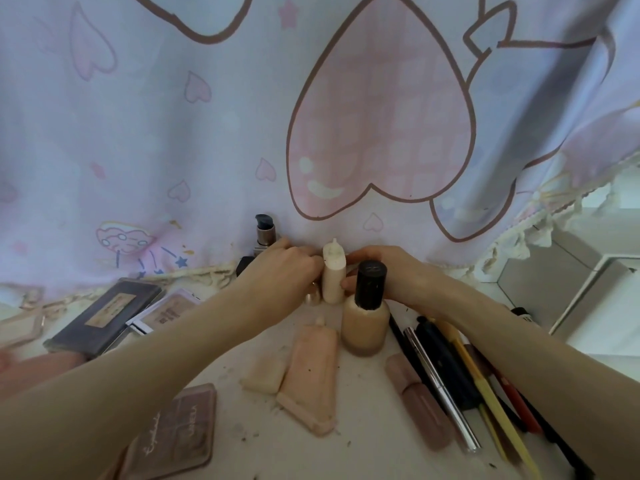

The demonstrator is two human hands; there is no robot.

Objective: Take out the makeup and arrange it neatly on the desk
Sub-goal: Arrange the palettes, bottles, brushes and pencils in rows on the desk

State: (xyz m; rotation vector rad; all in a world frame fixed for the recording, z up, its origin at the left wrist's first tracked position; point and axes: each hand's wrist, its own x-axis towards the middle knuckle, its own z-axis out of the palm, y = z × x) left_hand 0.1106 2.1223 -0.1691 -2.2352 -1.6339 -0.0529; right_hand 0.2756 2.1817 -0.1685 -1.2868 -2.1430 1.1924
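A small cream squeeze bottle [334, 278] stands upright near the back of the white desk [367, 431]. My left hand [280, 268] touches its left side with curled fingers, and my right hand [388, 271] holds it from the right, thumb on its front. Just in front stands a beige foundation bottle [365, 327] with a black cap. Two flat tubes, one peach [311, 372] and one cream [265, 374], lie in front of it. A small gold item [312, 297] sits under my left fingers, mostly hidden.
Pencils, pens and a mauve lip tube [419, 400] lie in a row on the right. Palettes lie at left: a dark one [107, 313], a white one [166, 310], a brown one [176, 434]. A pump bottle [265, 232] stands against the heart-print curtain [207, 133].
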